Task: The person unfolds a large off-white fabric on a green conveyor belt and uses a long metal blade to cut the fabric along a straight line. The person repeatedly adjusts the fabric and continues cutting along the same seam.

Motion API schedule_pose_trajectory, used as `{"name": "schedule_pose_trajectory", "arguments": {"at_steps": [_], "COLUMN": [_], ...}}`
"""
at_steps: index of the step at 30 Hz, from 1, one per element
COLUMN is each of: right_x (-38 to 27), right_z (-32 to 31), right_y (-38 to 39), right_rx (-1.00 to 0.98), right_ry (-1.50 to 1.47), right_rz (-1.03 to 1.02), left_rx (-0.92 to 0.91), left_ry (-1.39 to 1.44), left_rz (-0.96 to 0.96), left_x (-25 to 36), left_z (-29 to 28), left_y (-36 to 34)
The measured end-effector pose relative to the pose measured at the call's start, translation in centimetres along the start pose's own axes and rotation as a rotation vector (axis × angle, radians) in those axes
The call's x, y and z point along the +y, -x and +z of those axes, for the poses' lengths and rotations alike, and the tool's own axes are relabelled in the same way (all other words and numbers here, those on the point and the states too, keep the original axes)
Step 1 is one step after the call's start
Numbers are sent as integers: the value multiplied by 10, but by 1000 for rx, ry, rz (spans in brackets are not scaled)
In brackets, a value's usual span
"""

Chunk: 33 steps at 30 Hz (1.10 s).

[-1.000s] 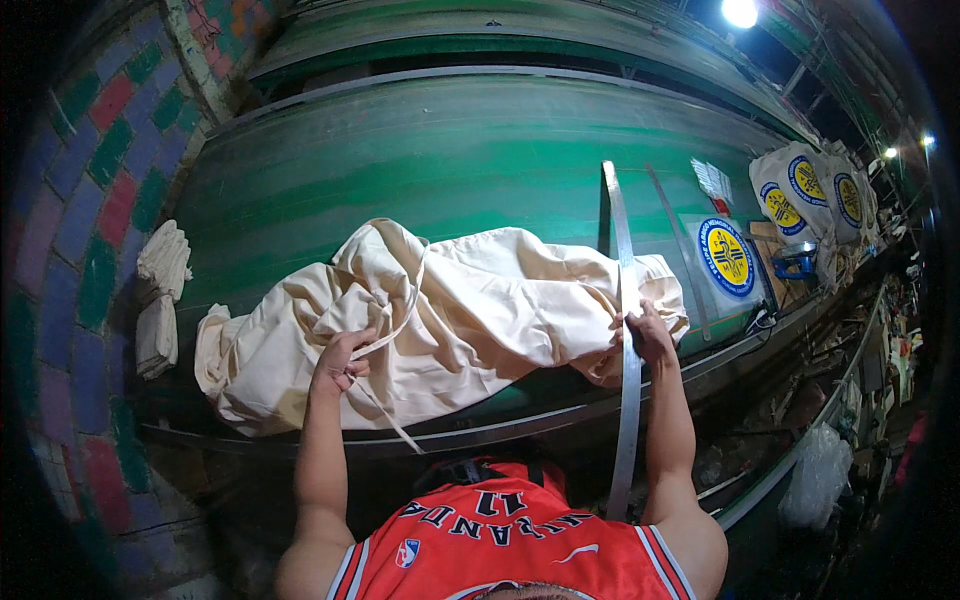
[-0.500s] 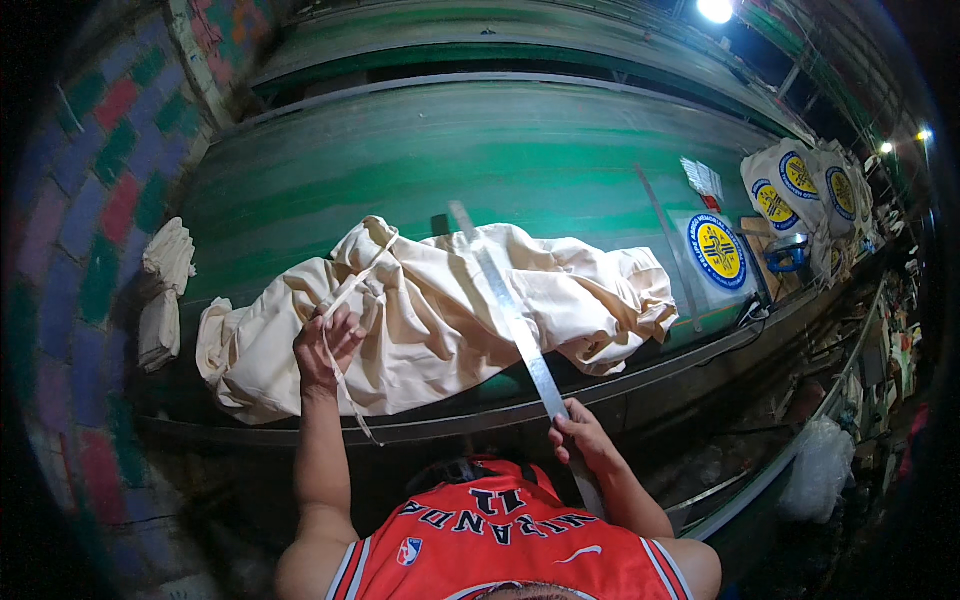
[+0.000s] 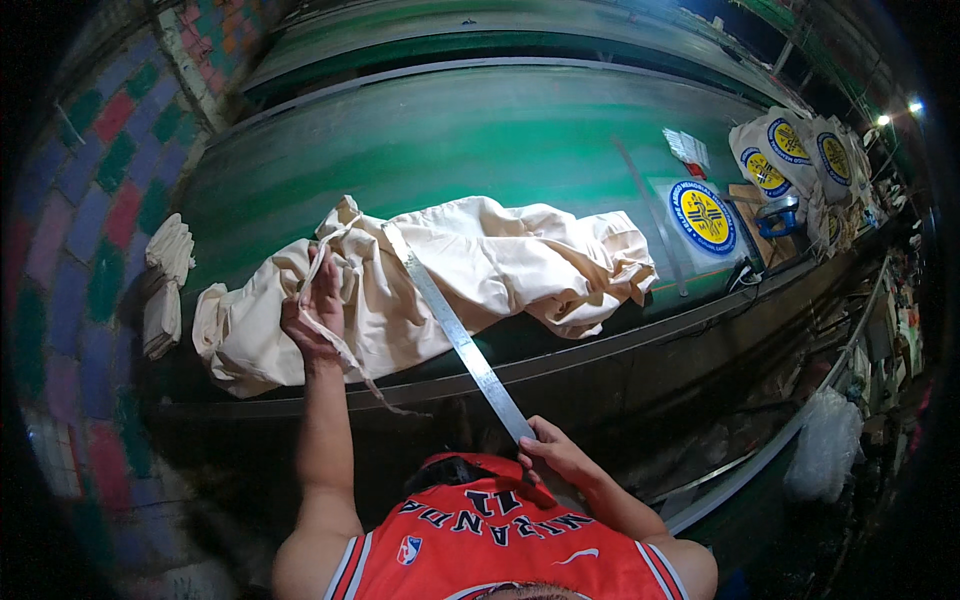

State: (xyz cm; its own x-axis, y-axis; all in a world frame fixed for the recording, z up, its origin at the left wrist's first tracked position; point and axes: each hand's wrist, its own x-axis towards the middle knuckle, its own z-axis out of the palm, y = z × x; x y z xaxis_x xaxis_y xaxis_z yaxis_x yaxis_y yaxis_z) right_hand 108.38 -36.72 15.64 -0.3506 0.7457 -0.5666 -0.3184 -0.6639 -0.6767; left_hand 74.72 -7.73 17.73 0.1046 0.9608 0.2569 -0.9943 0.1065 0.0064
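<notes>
A heap of cream-coloured cloth (image 3: 480,260) lies crumpled along the front of a green table. My left hand (image 3: 318,305) is at its left part, fingers closed around a narrow cream fabric strip (image 3: 338,348). The strip's loose end hangs over the table's front edge. My right hand (image 3: 550,448), low and close to my body, grips the near end of a long metal ruler (image 3: 455,335). The ruler slants up and left across the cloth, its far end over the heap near my left hand. Whether it touches the cloth, I cannot tell.
Folded cream cloth (image 3: 165,285) sits at the table's left end. To the right are a round blue-and-yellow print (image 3: 703,217), a blue-handled tool (image 3: 778,218) on a board and printed cloth bags (image 3: 785,160). A clear plastic bag (image 3: 825,445) hangs lower right. A painted brick wall (image 3: 85,290) borders the left.
The ruler has swung left, and its far end has come down from beyond the cloth onto the heap. My right hand moved slightly left. My left hand shifted up and left with the strip.
</notes>
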Motion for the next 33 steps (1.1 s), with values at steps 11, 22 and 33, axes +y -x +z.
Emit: {"name": "schedule_pose_trajectory", "arguments": {"at_steps": [11,22,33], "right_x": [-9,-46,-142], "right_z": [23,40,64], "right_y": [-27,-112,-313], "right_rx": [-37,20,209], "right_ry": [97,40,117], "right_rz": [-82,-213,-435], "left_rx": [39,378,447], "left_ry": [-62,-395,-843], "left_rz": [39,-221,-756], "left_x": [-2,22,1], "left_z": [20,-14,-94], "left_y": [22,14,-10]}}
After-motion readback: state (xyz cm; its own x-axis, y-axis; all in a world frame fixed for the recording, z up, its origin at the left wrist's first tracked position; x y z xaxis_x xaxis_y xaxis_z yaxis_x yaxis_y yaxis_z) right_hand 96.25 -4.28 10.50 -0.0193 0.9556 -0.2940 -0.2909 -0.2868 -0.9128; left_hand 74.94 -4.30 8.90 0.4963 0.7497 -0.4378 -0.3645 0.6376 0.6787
